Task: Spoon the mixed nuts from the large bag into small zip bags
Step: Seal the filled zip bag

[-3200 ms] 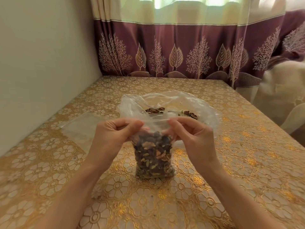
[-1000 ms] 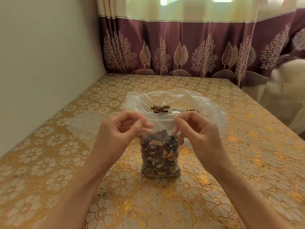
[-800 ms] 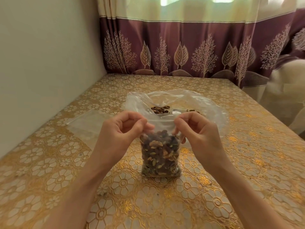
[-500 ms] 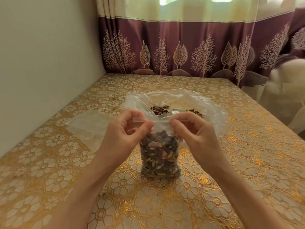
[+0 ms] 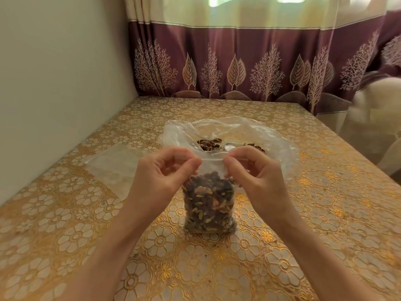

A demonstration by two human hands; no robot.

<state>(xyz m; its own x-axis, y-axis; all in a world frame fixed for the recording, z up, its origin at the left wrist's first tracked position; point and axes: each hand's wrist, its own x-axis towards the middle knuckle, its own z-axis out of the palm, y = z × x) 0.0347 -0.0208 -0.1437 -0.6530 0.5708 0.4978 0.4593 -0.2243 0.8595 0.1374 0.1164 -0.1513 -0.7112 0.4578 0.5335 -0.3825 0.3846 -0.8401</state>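
Observation:
A small zip bag (image 5: 209,205) packed with mixed nuts stands upright on the table in front of me. My left hand (image 5: 161,177) pinches the left end of its top strip between thumb and fingers. My right hand (image 5: 253,174) pinches the right end the same way. Behind it lies the large clear bag (image 5: 271,146), spread wide, with a few nuts (image 5: 207,145) left inside and a metal spoon (image 5: 231,146) partly showing beside them.
A flat, unfilled clear zip bag (image 5: 112,168) lies on the gold floral tablecloth (image 5: 325,213) to the left. A cream wall runs along the left edge. A maroon curtain hangs behind the table, and a pale cushion sits at the right.
Both hands have shifted slightly along the small bag's top strip while still pinching it. The bag of nuts stays standing in the same place.

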